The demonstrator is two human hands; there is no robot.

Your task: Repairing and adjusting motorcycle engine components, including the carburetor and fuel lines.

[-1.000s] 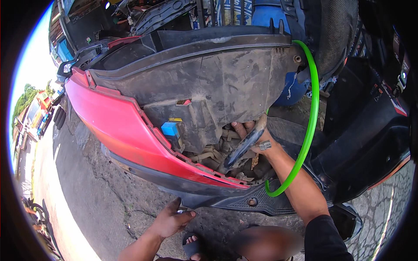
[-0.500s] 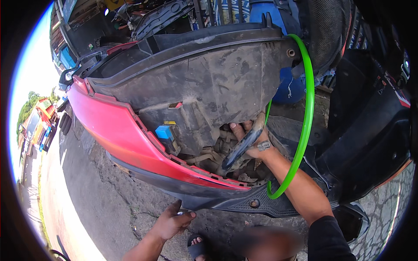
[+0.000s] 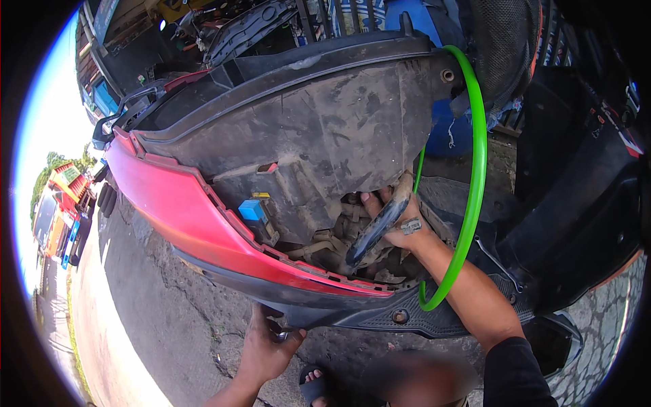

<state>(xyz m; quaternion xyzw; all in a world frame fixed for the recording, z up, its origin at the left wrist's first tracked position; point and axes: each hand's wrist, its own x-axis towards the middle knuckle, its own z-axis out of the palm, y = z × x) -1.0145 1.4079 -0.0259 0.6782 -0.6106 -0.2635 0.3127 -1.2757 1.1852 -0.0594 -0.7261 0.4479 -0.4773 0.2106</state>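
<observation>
My right hand [image 3: 401,220] reaches into the engine gap of a scooter, behind a worn dark frame tube [image 3: 384,227]. Its visible fingers are bent under the lower edge of the grey-black storage box [image 3: 325,122]; what they grip is hidden. My left hand [image 3: 270,349] is at the lower edge of the dark lower side panel [image 3: 305,315], below the red side panel [image 3: 183,210]. Its thumb and fingers curl around a small metallic thing [image 3: 281,334], too covered to name. A bright green hose [image 3: 477,156] loops over my right forearm, down to the footboard.
A wrench [image 3: 498,264] lies on the footboard [image 3: 434,323] right of my forearm. A blue connector [image 3: 251,210] sits on the box's side. Behind the scooter stands a blue container [image 3: 451,132]. A sandalled foot [image 3: 313,386] is on the pavement near my left hand.
My left hand has moved up against the lower side panel, its fingers now at the panel's edge. My right hand stays in the gap. The view has shifted slightly.
</observation>
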